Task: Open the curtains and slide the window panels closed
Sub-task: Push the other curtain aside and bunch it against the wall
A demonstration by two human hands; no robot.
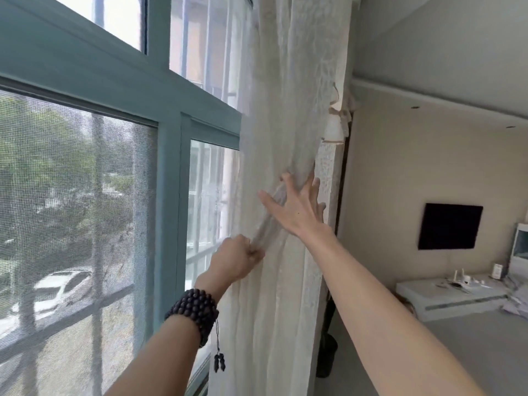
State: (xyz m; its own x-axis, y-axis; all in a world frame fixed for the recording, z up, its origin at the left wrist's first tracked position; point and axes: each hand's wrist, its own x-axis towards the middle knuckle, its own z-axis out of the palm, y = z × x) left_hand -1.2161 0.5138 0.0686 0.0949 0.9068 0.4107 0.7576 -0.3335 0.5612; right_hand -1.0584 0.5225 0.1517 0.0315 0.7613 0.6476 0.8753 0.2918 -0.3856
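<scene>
A sheer white curtain (274,115) hangs bunched against the wall edge at the right of the window. My left hand (238,260), with a dark bead bracelet on the wrist, is closed on a twisted strip of the curtain fabric. That strip runs up and right to my right hand (298,205), which presses flat with spread fingers on the gathered curtain; its fingertips hook over the fabric. The teal window frame (168,195) holds a mesh screen panel (74,212) at left and a narrow glass panel (208,201) beside the curtain.
A cream wall edge (328,178) with torn paper stands just behind the curtain. Further right the room holds a black wall panel (450,225), a white low cabinet (454,295) with small items, and grey floor. Outside are trees and a white car.
</scene>
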